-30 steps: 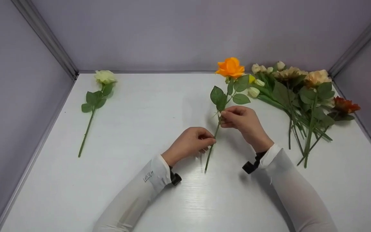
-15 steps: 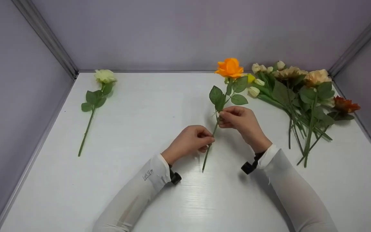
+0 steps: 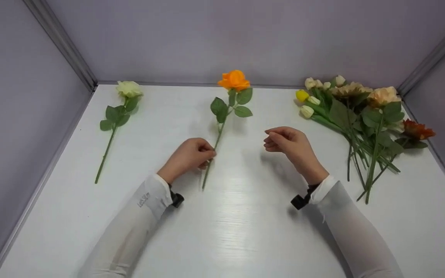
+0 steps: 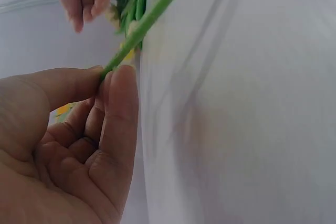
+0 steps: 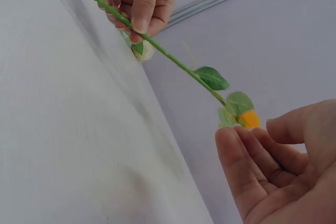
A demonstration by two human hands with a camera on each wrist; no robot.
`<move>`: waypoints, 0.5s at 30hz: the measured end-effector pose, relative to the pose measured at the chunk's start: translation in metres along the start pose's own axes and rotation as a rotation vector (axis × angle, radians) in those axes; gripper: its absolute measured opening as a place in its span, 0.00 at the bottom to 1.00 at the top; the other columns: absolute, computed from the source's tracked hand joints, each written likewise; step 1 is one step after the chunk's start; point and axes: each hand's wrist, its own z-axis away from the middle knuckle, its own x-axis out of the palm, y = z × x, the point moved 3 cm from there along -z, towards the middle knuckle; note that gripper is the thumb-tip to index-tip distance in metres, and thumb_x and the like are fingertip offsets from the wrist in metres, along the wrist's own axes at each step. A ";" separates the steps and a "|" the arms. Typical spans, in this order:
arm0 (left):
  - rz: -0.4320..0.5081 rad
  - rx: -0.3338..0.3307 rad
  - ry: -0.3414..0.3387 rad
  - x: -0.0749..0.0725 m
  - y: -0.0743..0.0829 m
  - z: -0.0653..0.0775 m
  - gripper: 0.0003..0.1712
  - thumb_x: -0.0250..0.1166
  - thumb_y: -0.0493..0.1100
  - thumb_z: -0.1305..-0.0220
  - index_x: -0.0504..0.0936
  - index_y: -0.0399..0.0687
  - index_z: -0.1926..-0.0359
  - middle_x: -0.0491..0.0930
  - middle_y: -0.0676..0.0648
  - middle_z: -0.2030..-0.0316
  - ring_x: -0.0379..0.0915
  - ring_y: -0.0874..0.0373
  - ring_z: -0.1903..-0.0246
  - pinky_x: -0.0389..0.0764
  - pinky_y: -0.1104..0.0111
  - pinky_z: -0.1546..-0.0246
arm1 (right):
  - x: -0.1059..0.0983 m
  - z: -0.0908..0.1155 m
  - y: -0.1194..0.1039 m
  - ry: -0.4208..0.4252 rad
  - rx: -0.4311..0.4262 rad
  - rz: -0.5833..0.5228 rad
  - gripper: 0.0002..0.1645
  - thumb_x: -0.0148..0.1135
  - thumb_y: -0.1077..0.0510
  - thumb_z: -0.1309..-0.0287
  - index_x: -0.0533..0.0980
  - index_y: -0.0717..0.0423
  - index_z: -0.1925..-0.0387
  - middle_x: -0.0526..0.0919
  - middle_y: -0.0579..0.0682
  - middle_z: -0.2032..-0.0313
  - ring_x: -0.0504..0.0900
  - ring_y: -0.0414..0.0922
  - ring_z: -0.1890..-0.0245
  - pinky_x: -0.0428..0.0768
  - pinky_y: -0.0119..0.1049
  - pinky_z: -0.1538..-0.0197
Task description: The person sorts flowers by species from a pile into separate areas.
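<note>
My left hand (image 3: 191,156) pinches the lower stem of an orange rose (image 3: 235,80) between thumb and fingers, holding it above the white table. In the left wrist view the green stem (image 4: 149,19) passes between thumb and forefinger, its cut end pointing up and right. To the right, my right hand (image 3: 290,144) hovers apart from the rose with loosely bent fingers. A gap shows between its thumb and fingers in the right wrist view, where the hand (image 5: 283,161) holds nothing. The rose's bloom is partly hidden behind its fingertips there.
A pale cream rose (image 3: 128,88) lies at the left of the white table (image 3: 230,231). At the right is a pile of flowers: yellow and white tulips (image 3: 306,111), a peach bloom (image 3: 384,95) and a red one (image 3: 418,129). Walls bound the back and sides.
The right hand has let go of the orange rose's stem and stays about where it was. The left hand has moved left, carrying the rose with it.
</note>
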 end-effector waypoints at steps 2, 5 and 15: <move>-0.060 -0.032 0.059 -0.031 -0.011 0.008 0.12 0.64 0.46 0.26 0.85 0.43 0.52 0.84 0.44 0.62 0.82 0.53 0.67 0.84 0.59 0.63 | 0.002 0.000 0.000 -0.009 -0.003 -0.005 0.21 0.64 0.52 0.28 0.79 0.66 0.45 0.83 0.65 0.54 0.86 0.53 0.55 0.85 0.43 0.49; -0.187 -0.078 0.152 -0.078 -0.030 0.024 0.13 0.62 0.46 0.25 0.84 0.41 0.50 0.84 0.42 0.61 0.81 0.52 0.66 0.81 0.58 0.63 | 0.004 0.000 0.000 -0.015 -0.002 -0.008 0.21 0.64 0.53 0.28 0.79 0.66 0.45 0.83 0.66 0.54 0.86 0.53 0.55 0.85 0.43 0.49; -0.595 -0.217 0.349 -0.175 -0.083 0.067 0.15 0.58 0.42 0.26 0.85 0.36 0.51 0.84 0.37 0.60 0.79 0.45 0.66 0.80 0.51 0.67 | 0.008 -0.001 0.003 -0.028 0.026 0.016 0.21 0.64 0.51 0.28 0.80 0.64 0.46 0.82 0.69 0.51 0.86 0.54 0.54 0.85 0.42 0.49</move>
